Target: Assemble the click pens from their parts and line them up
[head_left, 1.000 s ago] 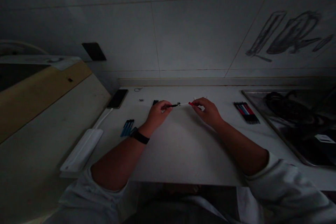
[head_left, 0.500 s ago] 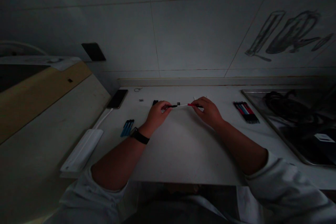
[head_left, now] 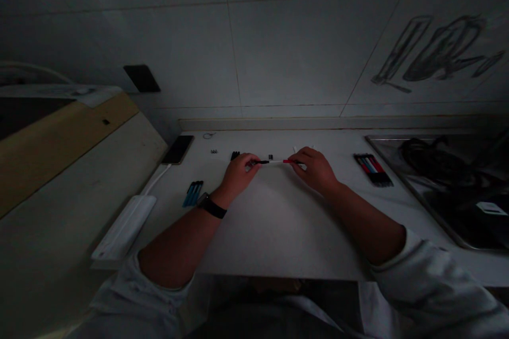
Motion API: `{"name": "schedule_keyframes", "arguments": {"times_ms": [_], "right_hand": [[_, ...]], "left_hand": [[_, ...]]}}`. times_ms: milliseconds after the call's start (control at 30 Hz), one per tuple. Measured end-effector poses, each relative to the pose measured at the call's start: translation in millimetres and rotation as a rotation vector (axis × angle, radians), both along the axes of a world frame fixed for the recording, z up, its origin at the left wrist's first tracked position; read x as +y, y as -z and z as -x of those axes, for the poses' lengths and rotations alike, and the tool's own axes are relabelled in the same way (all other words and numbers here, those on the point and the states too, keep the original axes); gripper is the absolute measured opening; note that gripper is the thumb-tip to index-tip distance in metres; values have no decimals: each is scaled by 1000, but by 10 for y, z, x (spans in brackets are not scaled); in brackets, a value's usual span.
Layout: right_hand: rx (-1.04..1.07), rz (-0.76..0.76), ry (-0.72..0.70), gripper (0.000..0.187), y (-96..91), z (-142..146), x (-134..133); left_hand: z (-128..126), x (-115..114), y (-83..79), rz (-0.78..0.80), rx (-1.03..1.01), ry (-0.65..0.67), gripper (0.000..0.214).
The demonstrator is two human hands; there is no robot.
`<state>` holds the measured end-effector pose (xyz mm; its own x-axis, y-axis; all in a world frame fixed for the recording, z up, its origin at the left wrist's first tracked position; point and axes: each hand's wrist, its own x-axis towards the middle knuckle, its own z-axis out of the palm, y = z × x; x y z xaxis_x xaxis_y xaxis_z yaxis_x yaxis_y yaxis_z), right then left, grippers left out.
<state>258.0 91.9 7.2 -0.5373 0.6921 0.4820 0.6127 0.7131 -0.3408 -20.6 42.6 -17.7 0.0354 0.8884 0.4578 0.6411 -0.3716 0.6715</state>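
Note:
My left hand (head_left: 237,170) is closed in a pinch on a black pen part (head_left: 262,162), which points right. My right hand (head_left: 317,168) pinches a red pen barrel (head_left: 286,161) with a dark end under the fingers. Between the two parts runs a thin white refill (head_left: 275,162), roughly level above the table. Just behind it lie small dark pieces (head_left: 271,157). Black pen parts (head_left: 235,155) rest beside my left fingers, partly covered. White sticks (head_left: 295,149) show behind my right hand.
Blue pen barrels (head_left: 193,193) lie left of my left wrist. Farther left are a phone (head_left: 178,149) and a white power strip (head_left: 125,228). Small metallic pieces (head_left: 213,151) and a thin ring (head_left: 208,136) sit near the wall. Assorted pens (head_left: 373,169) lie right, beside a metal-edged tray (head_left: 421,212).
The red barrel has shifted slightly left and down, so the stretch of white refill between the two parts looks a little shorter. Both hands keep their grip.

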Motion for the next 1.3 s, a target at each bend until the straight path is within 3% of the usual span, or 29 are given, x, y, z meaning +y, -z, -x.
{"name": "schedule_keyframes", "arguments": {"times_ms": [567,867,1300], "right_hand": [[-96,-43,-101,29,-31,86,-94],[-16,-220,-192,20,34,92,-62],[-30,-337,-225,19,43,114,-80]], "left_hand": [[-120,-105,-74,56,70,152,11],[-122,-119,-109,127,97,171,23],[-131,-117,-105,222,95,181,35]]}}
